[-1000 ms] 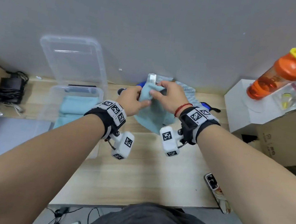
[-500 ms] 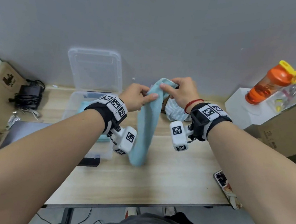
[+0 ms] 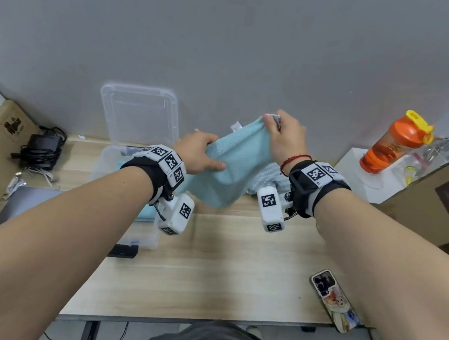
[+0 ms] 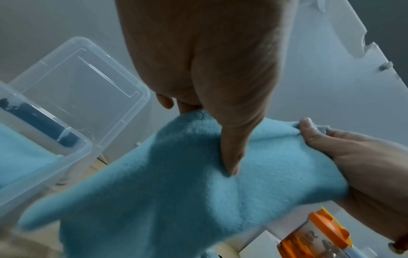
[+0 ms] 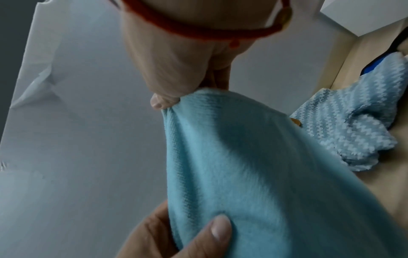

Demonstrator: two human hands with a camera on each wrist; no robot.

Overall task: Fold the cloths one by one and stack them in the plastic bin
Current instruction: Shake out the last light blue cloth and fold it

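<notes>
The light-blue, soft knitted cloth (image 3: pixel 229 167) hangs in the air above the rear-centre part of the pale wooden bench (image 3: pixel 220 277), clear of its surface, stretched between both hands. The right hand (image 3: pixel 284 137) pinches one upper corner between thumb and fingers. The left hand (image 3: pixel 199 153) grips the opposite upper edge, thumb pressed on the near face, fingers curled behind.

Handling judgement: the fabric appears light, limp and slightly fleecy. It sags between the grips and has no stiffness of its own, so it is likely to drape and crease wherever it is unsupported. It should not slip readily from a pinch, and it is not fragile.

Recommended hold: take the two upper corners, one per hand, and keep the top edge taut so the lower edge hangs straight for folding.

The clear plastic bin (image 3: pixel 110 160) stands at the rear-left part of the bench and already contains folded blue cloth (image 3: pixel 144 213). A second, zigzag-patterned pale-blue cloth (image 5: pixel 351 129) lies crumpled near the rear edge.
</notes>
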